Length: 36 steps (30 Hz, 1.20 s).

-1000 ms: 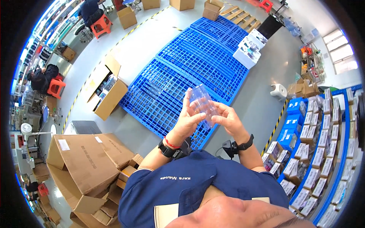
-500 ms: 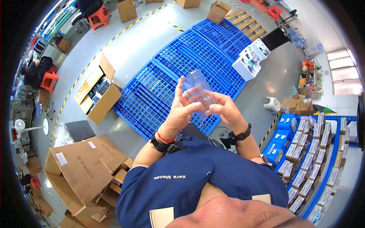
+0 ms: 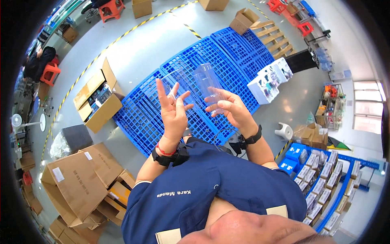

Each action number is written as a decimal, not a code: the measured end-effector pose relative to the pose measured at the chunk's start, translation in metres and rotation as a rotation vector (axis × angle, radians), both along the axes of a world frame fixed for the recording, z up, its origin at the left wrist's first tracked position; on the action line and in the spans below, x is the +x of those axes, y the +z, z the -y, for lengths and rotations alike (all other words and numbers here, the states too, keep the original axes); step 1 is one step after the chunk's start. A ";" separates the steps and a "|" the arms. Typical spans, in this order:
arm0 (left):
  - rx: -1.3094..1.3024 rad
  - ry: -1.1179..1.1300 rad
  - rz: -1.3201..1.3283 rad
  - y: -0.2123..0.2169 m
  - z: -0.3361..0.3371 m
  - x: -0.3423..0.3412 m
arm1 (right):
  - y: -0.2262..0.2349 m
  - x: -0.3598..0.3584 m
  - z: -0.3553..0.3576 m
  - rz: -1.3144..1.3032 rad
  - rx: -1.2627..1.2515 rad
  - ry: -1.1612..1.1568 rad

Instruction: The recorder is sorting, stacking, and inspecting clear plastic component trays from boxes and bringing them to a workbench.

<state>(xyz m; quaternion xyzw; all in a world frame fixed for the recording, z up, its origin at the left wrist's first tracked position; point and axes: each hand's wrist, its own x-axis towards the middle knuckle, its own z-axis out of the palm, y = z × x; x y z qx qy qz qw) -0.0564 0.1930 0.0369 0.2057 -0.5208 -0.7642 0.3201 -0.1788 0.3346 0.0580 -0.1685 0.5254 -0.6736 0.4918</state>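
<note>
Plastic shell (image 3: 206, 78), long and clear, is held in my right hand (image 3: 230, 106) near upper centre of the frame; my left hand (image 3: 174, 114), left of it, has fingers spread wide (whether it grips the clear sheet (image 3: 183, 80) there, I cannot tell), blue pallets (image 3: 138, 114) beyond
</note>
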 end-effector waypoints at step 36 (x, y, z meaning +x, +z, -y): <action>0.022 -0.083 -0.145 -0.008 0.302 -0.296 | -0.003 -0.259 0.322 -0.784 0.117 -0.168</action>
